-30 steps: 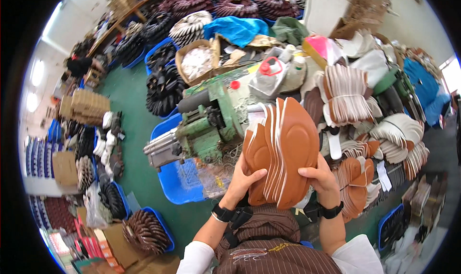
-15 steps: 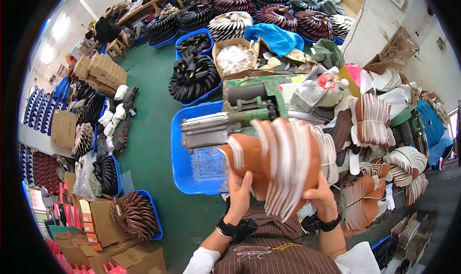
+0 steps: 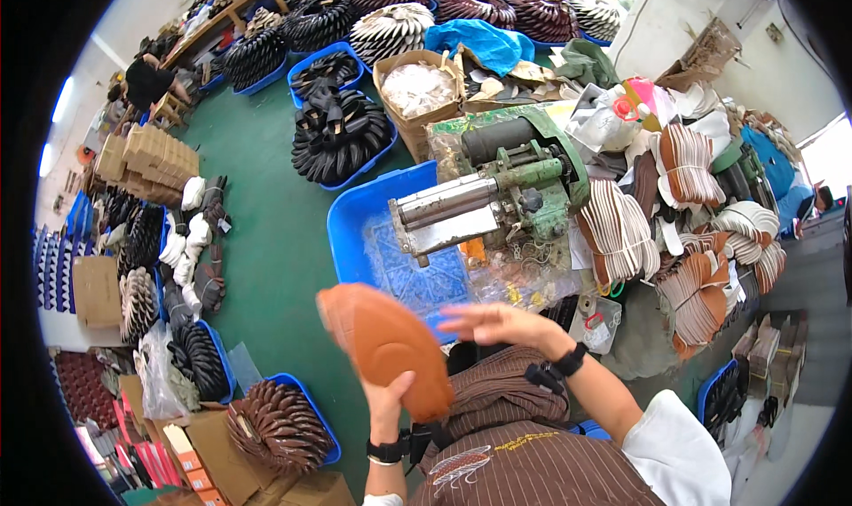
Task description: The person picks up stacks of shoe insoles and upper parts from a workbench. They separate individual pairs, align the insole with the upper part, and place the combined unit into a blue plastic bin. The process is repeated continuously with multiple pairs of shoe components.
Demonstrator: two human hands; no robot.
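Left fingers (image 3: 403, 383), mostly hidden, clasp a brown insole (image 3: 387, 340); right fingers (image 3: 475, 316) outstretched, empty.

Can make out small yellow stitched lettering (image 3: 522, 440) across the brown, white-pinstriped cloth apron (image 3: 550, 475), below the right hand (image 3: 504, 325), but cannot read it: too fine and slanted. Shows an oval embroidered emblem (image 3: 463, 466) in white and reddish thread on the same cloth, to the right of and below the left hand (image 3: 387, 407). Also shows small orange-and-white end panels (image 3: 190, 461) on stacked, rectangular cardboard boxes, well to the left of and below the left hand, too small to make out any print.
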